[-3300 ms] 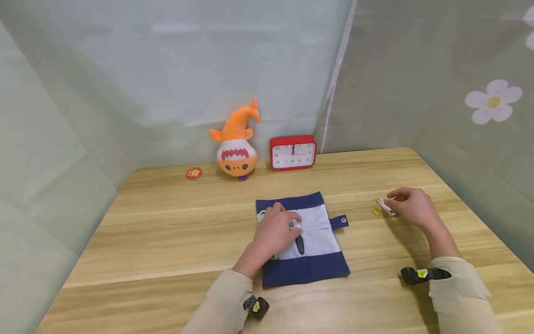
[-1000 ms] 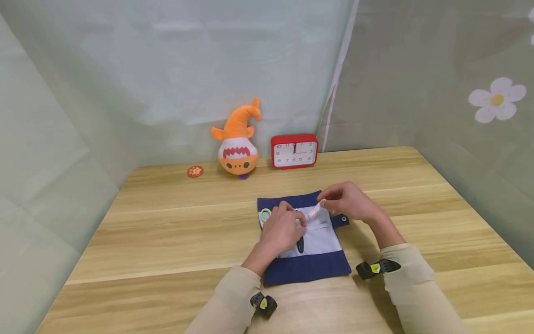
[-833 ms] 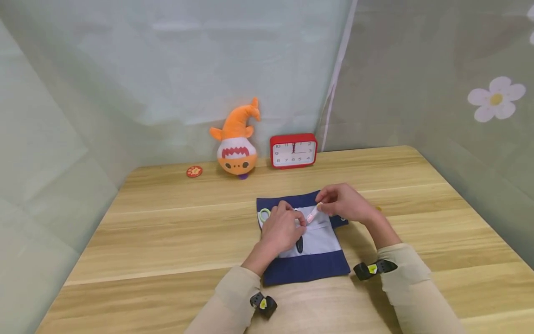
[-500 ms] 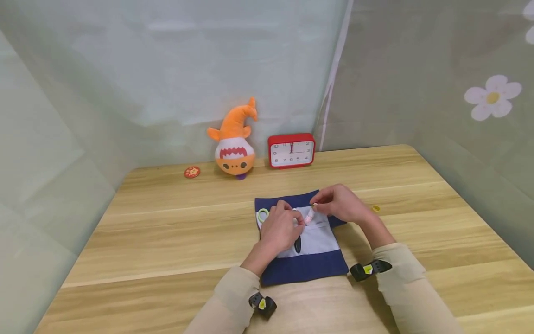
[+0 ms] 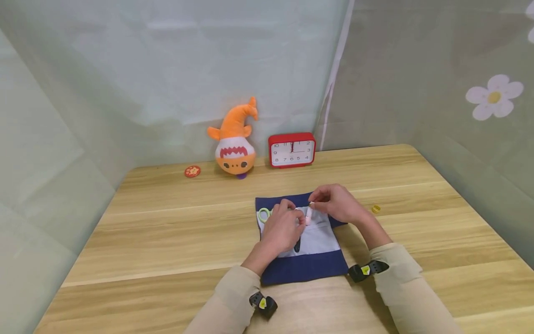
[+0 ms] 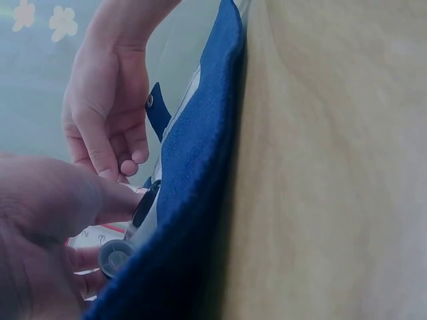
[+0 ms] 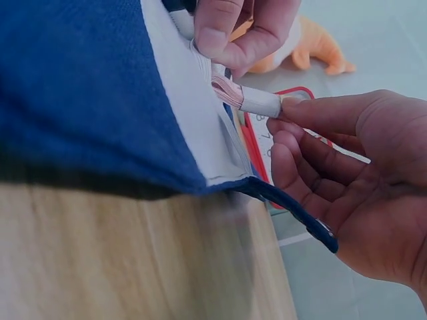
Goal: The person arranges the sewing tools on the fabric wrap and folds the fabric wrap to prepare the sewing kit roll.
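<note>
A navy pouch with a pale lining (image 5: 306, 271) lies unfolded on the table. My right hand (image 5: 338, 204) pinches one end of a small white-and-pink bundle (image 7: 260, 101) between thumb and fingertips; its pink, layered end meets the pale band inside the pouch. Beside it, my left hand (image 5: 280, 229) pinches the lining's pale fabric with thumb and finger, as the right wrist view shows. Green scissor handles (image 5: 264, 215) show left of that hand, and a black-handled item (image 5: 297, 245) lies partly beneath it. The left wrist view shows a round, dark-rimmed end (image 6: 115, 257) near the left fingers.
A yellow ring-like roll (image 5: 376, 209) lies right of the pouch. Along the table's back stand an orange shark plush (image 5: 235, 153) and a red clock (image 5: 292, 150), with a red round disc (image 5: 192, 171) to their left. Pale cloth walls surround the table.
From the table's right side, my right hand has come left to the pouch with the bundle. The bundle has swung more upright and closer to my left fingers, which have barely moved.
</note>
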`<state>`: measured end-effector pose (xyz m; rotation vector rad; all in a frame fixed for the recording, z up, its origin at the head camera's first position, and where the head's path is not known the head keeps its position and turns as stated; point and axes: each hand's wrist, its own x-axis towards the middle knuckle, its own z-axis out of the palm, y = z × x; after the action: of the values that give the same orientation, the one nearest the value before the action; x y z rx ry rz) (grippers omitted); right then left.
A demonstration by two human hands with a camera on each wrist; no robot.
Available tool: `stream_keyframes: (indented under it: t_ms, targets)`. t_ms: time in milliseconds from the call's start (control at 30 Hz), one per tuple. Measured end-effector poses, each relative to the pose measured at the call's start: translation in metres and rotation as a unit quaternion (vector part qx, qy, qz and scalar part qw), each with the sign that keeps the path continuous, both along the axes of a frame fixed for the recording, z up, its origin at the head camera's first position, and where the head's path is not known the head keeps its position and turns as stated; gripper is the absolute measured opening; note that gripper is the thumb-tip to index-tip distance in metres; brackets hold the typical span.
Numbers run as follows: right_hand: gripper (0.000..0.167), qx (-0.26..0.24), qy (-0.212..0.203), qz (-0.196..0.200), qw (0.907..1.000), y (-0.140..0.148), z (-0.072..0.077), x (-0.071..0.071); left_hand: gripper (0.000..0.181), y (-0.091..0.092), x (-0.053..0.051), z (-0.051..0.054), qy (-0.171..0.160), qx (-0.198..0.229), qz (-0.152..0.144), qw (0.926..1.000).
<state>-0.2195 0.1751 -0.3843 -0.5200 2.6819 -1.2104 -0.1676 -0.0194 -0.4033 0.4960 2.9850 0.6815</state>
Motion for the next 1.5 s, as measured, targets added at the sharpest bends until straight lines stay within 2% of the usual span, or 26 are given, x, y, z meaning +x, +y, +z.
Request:
stream_keyframes:
  t_ms: [233,533,867,1133,1500]
  targets:
    - [0.014,0.008,-0.009,0.014,0.9998,0.001,-0.001,-0.003,0.011,0.002,0.001,0.000,-0.002,-0.004,-0.007,1.0000]
    - [0.015,0.050,-0.018,0.061,0.9967,-0.006,0.005,-0.009,0.012,0.003,0.000,-0.001,-0.007,-0.010,-0.006,0.9999]
    - [0.019,0.089,-0.033,0.096,0.9908,-0.009,-0.001,-0.008,0.014,0.003,0.000,-0.002,-0.013,-0.012,0.002,0.9998]
    - [0.012,0.083,-0.037,0.086,0.9922,-0.008,-0.003,-0.006,0.015,0.003,0.001,-0.002,-0.009,-0.015,0.007,0.9998]
    - [0.014,0.070,-0.059,0.089,0.9918,-0.008,-0.005,-0.005,0.015,0.003,0.001,-0.002,-0.010,-0.016,0.005,0.9998]
